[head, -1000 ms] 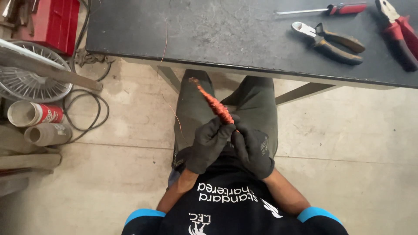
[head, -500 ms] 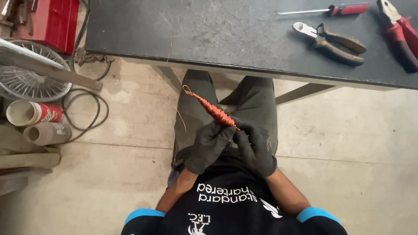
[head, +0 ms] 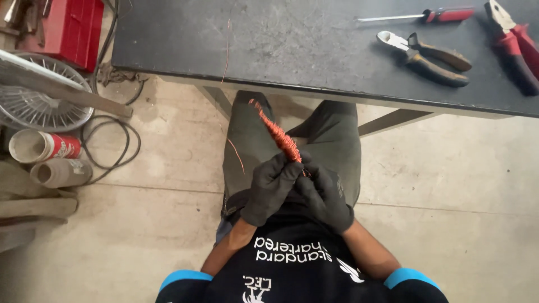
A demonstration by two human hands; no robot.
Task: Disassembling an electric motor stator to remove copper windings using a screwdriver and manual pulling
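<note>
Black knit cloth gloves, matt, cover the left hand and right hand, which grip a coil of shiny copper-coloured wire. The table top is dark, matt and scuffed with dust. On it lie a screwdriver with a bright metal shaft and glossy red handle, cutters with worn brown grips, and pliers with red grips. The floor is dull, pale concrete.

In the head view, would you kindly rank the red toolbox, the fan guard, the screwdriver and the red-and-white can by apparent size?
1. Fan guard, cut off by the frame
2. Red toolbox, also cut off, so unsure against the guard
3. Screwdriver, long but thin
4. Red-and-white can
</note>
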